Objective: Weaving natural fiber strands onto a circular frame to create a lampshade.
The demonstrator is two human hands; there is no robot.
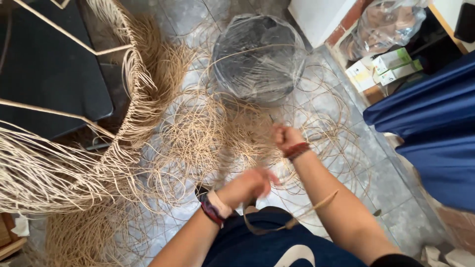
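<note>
Centrally, our right hand [283, 134] is fisted on thin tan rattan strands [208, 138]; our blurred left hand [250, 184], at 7 o'clock, grip unclear.

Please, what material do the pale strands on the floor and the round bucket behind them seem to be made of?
The pale strands look like rattan or a similar plant fibre: tan, matt, thin, and springing into loose stiff curls. The bucket seems dark plastic or metal, which cannot be told, wrapped in clear glossy plastic film that wrinkles and shines. The right hand is closed in a fist above the strands; the left hand is blurred.
</note>
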